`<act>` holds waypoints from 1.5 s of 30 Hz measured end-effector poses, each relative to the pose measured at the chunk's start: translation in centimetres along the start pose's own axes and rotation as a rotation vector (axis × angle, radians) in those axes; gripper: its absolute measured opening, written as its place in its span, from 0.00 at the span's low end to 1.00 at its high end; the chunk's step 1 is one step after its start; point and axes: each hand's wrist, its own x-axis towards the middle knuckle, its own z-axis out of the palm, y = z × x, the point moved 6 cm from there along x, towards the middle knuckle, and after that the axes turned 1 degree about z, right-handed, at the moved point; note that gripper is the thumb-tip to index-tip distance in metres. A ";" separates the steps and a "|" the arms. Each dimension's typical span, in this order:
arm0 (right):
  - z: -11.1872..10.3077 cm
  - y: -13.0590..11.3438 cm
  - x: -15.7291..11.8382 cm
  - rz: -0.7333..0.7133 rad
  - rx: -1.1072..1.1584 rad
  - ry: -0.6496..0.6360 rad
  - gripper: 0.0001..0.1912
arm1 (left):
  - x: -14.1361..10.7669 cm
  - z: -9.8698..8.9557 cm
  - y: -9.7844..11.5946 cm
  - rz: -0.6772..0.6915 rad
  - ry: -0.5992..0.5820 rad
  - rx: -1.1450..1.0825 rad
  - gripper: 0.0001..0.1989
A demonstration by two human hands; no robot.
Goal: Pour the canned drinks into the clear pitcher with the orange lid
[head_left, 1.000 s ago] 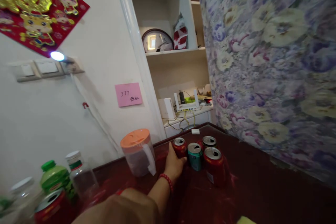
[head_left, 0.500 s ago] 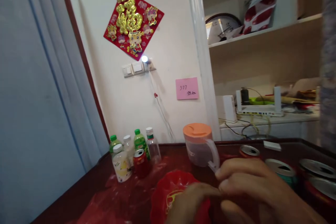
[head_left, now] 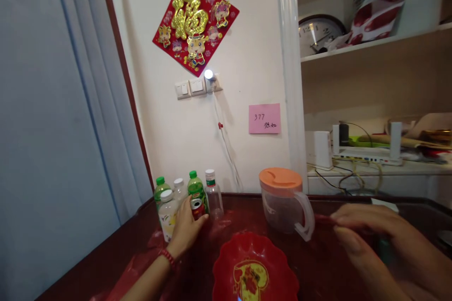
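My left hand (head_left: 185,228), with a red beaded bracelet at the wrist, is wrapped round a small red drink can (head_left: 197,208) that has an opened top. Close about it stand a white-capped bottle (head_left: 168,214), green-capped bottles (head_left: 196,186) and a clear bottle (head_left: 213,197). On the right my right hand (head_left: 384,244) is blurred, thumb and forefinger pinched together at a thin strip of red plastic film (head_left: 324,219). Part of a green can (head_left: 386,249) shows behind its fingers.
A red scalloped plate (head_left: 226,263) lies at the front. Behind it stands a clear pitcher (head_left: 282,209) with an orange lid. Crumpled red plastic (head_left: 132,270) covers the table's left part. A white router (head_left: 367,150) sits on the shelf at right.
My left hand has moved from over the plate to the red can and closed round it. My right hand has shifted to the right. The view has turned slightly left.
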 end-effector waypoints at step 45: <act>2.5 12.4 -5.4 0.956 0.483 0.228 0.35 | -11.7 7.2 9.5 -0.095 -0.611 -0.676 0.40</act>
